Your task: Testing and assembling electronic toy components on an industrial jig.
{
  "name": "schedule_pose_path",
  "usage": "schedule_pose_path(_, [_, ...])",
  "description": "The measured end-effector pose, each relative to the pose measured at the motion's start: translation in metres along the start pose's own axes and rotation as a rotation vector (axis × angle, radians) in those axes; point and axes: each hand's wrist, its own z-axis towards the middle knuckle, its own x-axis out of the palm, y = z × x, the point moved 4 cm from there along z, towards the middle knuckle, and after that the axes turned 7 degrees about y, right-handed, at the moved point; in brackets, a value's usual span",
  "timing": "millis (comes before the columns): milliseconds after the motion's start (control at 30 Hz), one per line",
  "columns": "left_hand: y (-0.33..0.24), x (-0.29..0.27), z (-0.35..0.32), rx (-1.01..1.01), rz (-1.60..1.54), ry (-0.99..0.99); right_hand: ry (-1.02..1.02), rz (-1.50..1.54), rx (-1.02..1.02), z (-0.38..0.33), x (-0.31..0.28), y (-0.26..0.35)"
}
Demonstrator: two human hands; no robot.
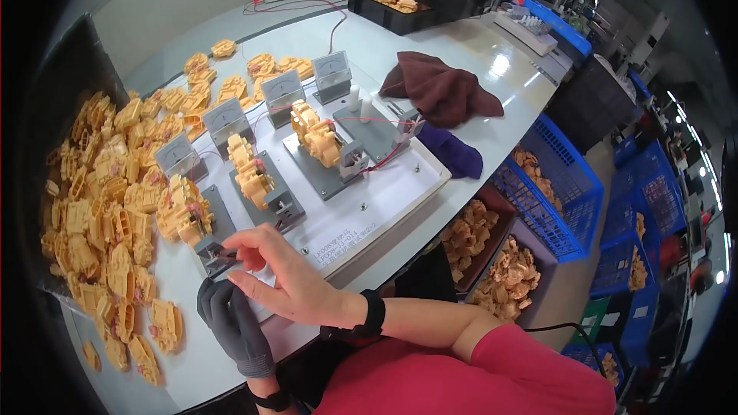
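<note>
Here's the glossy white-topped table, heaped tan moulded-plastic parts crowding its left! A flat white board alongside. Bare right hand, thumb and forefinger parted; grey-gloved left hand just below, fingers bunched, can't tell if holding. The leftmost mounted tan plastic assembly sits just beyond the small grey metal block at the right fingertips.

Bright tabletop, white glare spot, dim right side, bent fisheye edges

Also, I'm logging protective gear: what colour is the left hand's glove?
The glove is grey; the head view shows it best.
</note>
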Motion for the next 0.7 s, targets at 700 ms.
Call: schedule_pose_path(700, [-0.0021,0.0039,-0.0008,0.018,0.002,0.049,0.005,-0.04,-0.063,-0.0016,-0.0063,0.0048])
